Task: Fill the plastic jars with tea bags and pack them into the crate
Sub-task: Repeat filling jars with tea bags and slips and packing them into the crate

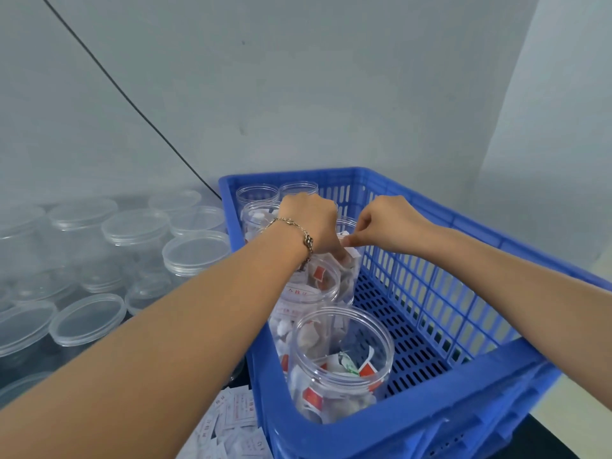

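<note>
Left hand (309,223), bracelet (303,235) at the wrist, reaches down into the blue crate (430,422) with fingers curled over the mouth of a jar in the middle of the row; the fingertips are hidden behind the hand, so what they grip cannot be told for certain. Right hand (385,223) meets it from the right, thumb and forefinger pinched on a white tea bag (351,248) at the same jar (347,276). The hands touch or nearly touch over that jar. Nearest jar (341,362) stands open at the near left corner of the crate, partly filled with tea bags bearing red tags; one green-printed bag lies on top. A second filled jar (304,303) just beyond it shows a white packet with red print, characters too blurred to read. Jars visible in the crate: at least six, in a line along the left wall, the two farthest seemingly empty. The right half of the crate floor shows bare perforated plastic. Left of the crate, a field of clear lidded jars (135,226), about a dozen, count uncertain through blur. Near edge, below the left forearm, a heap of loose white sachets (228,425) with red lettering, illegible.
</note>
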Motion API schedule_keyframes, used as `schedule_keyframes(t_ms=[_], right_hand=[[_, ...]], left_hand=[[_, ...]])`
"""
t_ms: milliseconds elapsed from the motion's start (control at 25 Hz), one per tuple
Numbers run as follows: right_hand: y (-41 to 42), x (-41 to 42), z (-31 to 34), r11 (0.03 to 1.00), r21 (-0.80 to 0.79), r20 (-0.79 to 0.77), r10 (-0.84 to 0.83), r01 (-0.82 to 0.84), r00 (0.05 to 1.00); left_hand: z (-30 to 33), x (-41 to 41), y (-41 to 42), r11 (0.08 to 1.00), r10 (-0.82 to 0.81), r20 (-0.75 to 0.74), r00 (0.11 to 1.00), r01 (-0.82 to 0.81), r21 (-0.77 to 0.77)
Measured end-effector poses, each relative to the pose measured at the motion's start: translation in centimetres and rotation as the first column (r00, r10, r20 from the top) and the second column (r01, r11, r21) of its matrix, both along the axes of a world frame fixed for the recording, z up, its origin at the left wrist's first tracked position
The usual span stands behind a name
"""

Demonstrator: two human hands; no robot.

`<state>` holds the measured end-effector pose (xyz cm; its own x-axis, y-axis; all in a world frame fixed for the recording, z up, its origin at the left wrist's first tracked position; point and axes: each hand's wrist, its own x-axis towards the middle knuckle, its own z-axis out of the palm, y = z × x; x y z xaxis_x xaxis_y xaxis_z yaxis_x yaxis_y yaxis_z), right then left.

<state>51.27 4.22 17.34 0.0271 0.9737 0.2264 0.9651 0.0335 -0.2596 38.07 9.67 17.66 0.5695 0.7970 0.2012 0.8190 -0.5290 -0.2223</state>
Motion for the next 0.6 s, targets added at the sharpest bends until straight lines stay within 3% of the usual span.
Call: schedule_keyframes(t_ms=[240, 440, 600], right_hand=[[-0.18, 0.28, 0.46, 0.999, 0.046, -0.045, -0.011, 0.013, 0.999], [-0.22, 0.24, 0.12, 1.0, 0.001, -0.047, 0.005, -0.005, 0.999], [-0.02, 0.12, -0.04, 0.999, -0.027, -0.045, 0.015, -0.016, 0.999]], left_hand=[[-0.6, -0.31, -0.07, 1.0, -0.017, 0.108, 0.994, 0.015, 0.022], [-0.74, -0.47, -0.49, 0.997, -0.036, 0.056, 0.998, 0.032, 0.072], [-0.81, -0.81, -0.59, 1.0, -0.007, 0.07, 0.998, 0.006, 0.017]])
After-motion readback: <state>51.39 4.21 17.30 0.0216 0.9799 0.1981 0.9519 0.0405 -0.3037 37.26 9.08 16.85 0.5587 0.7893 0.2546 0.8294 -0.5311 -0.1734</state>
